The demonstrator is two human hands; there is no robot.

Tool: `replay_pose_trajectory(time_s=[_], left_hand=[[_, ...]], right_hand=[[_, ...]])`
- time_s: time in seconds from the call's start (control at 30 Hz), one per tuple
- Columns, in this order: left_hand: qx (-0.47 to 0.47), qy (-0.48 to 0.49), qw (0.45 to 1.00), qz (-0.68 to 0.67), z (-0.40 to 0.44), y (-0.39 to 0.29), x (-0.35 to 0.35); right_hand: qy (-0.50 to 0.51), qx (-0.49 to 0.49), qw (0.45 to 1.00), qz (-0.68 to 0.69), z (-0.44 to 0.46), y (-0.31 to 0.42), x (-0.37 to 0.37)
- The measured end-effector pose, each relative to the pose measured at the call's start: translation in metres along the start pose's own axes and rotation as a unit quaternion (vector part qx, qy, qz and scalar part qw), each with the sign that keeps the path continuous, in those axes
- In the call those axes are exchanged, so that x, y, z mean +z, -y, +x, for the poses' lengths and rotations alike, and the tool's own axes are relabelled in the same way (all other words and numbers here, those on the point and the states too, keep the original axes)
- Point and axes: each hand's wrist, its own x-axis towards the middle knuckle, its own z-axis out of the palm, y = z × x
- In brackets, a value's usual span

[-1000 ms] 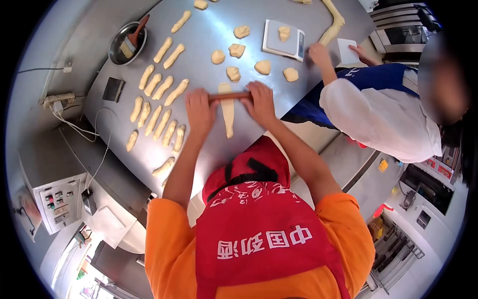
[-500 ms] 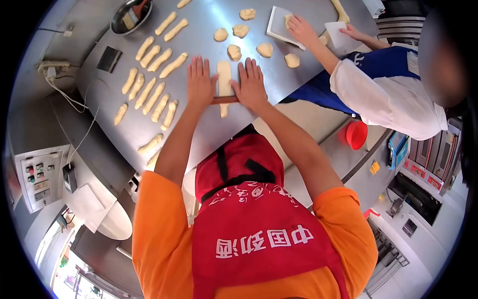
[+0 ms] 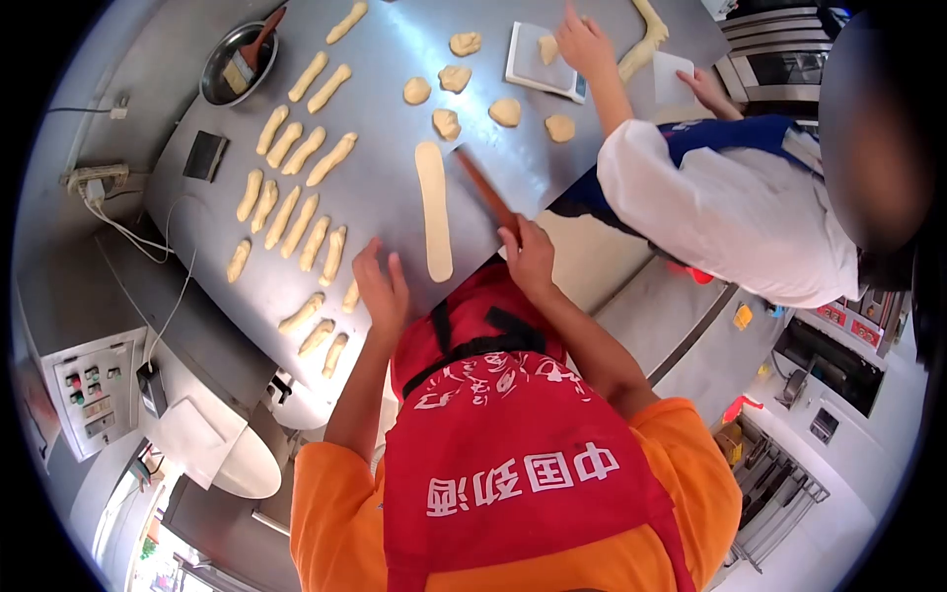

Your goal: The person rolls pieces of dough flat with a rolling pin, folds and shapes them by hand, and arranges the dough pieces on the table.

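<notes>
A long flat strip of dough (image 3: 434,212) lies on the metal table in front of me. My right hand (image 3: 530,255) is closed round the near end of a wooden rolling pin (image 3: 485,187), which slants away to the right of the strip. My left hand (image 3: 382,280) is at the table's near edge, left of the strip's lower end, its fingers apart and nothing in them. Several dough sticks (image 3: 285,217) lie in rows on the left. Beyond the strip sit several dough lumps (image 3: 446,124).
At the far left stands a metal bowl (image 3: 213,83) with a brush (image 3: 254,49) in it. A dark block (image 3: 205,155) lies nearby. On the right, a co-worker's hand (image 3: 586,45) is beside a white scale (image 3: 525,71) bearing dough; the other hand holds a white scraper (image 3: 673,79).
The dough strip has become longer and flatter. The rolling pin has come off it to the right, now in my right hand alone. My left hand has drawn back toward me.
</notes>
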Motion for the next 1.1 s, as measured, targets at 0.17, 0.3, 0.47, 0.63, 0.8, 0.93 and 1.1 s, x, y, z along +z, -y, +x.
replay_pose_trajectory(time_s=[0.17,0.3,0.47,0.63,0.8,0.93,1.1], left_hand=[[0.058,0.015,0.994,0.096,0.087,0.004,0.051],[0.1,0.016,0.984,0.148,0.146,-0.018,0.086],[0.059,0.04,0.995,0.063,0.176,-0.019,0.102],[0.08,0.06,0.994,-0.054,0.149,-0.006,0.084],[-0.077,0.193,0.944,-0.256,0.098,-0.061,-0.006],[-0.056,0.222,0.935,-0.272,0.104,-0.117,-0.074],[0.058,0.125,0.976,-0.168,0.131,-0.171,-0.128]], right_hand=[[-0.175,-0.055,0.977,-0.107,0.079,0.006,0.018],[-0.146,-0.133,0.979,-0.045,0.126,0.046,0.044],[-0.089,-0.086,0.989,0.084,0.157,0.082,0.088],[-0.021,-0.114,0.985,0.127,0.14,0.081,0.069],[0.216,-0.036,0.922,0.32,0.085,0.1,-0.021],[0.253,-0.115,0.91,0.306,0.086,0.145,-0.09],[0.164,-0.197,0.93,0.263,0.098,0.213,-0.14]])
